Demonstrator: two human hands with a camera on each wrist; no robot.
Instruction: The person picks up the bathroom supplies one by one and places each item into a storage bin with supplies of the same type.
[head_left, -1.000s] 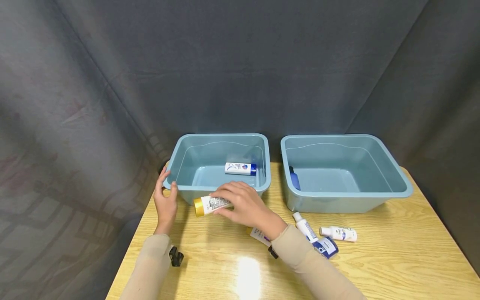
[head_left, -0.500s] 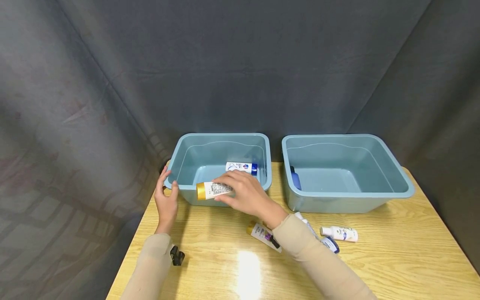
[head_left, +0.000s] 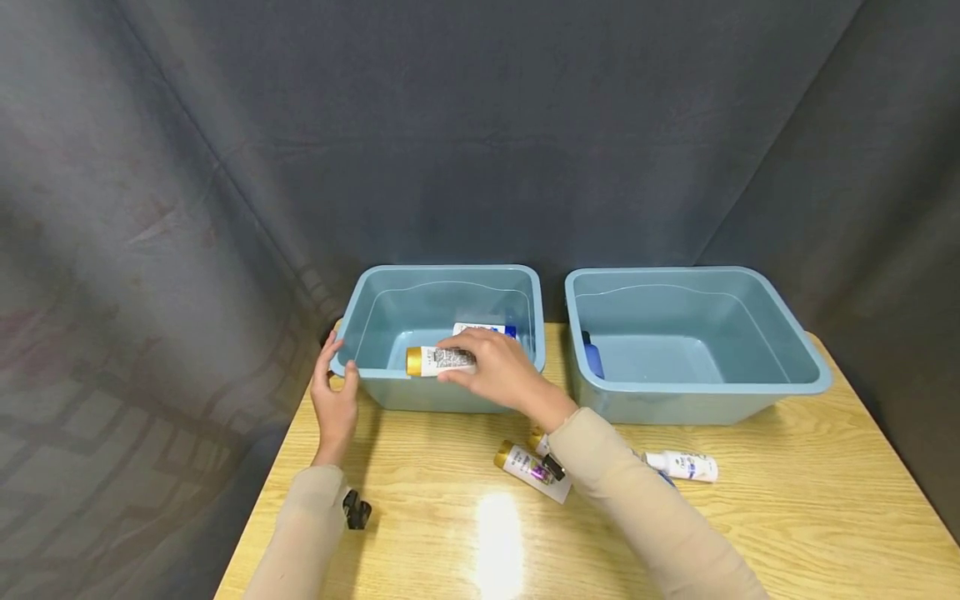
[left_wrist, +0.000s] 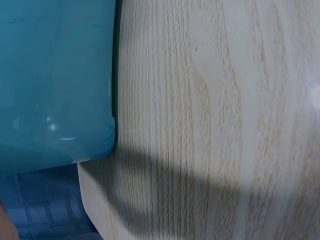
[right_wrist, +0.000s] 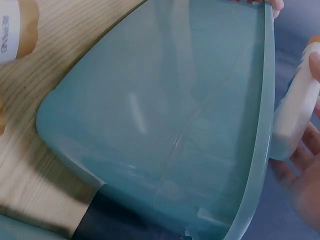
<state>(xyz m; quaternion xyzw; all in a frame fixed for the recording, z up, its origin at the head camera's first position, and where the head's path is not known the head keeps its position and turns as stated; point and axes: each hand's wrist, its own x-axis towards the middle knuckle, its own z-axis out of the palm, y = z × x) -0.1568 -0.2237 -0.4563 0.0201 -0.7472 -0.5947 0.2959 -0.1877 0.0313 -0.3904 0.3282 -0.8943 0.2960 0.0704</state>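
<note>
In the head view my right hand [head_left: 498, 367] holds a white bottle with a gold cap [head_left: 441, 361] lying sideways over the front rim of the left blue bin [head_left: 442, 392]. The right wrist view shows the bottle [right_wrist: 298, 102] close beside the bin rim, with fingers around it. My left hand [head_left: 334, 412] is at that bin's front left corner, fingers along the side and thumb at the front, touching the rim. Inside the bin lies a white bottle with a blue cap [head_left: 483, 330], partly hidden by my right hand.
A second blue bin [head_left: 697, 404] stands to the right with a dark blue bottle [head_left: 593, 358] inside. On the wooden table [head_left: 420, 517] lie a gold-capped white bottle [head_left: 528, 468], another partly covered by my sleeve, and a white bottle [head_left: 686, 465]. A grey curtain [head_left: 480, 150] hangs behind.
My right hand has lifted the gold-capped bottle up and slightly right, from in front of the left bin to over its rim. My left hand stays at the corner.
</note>
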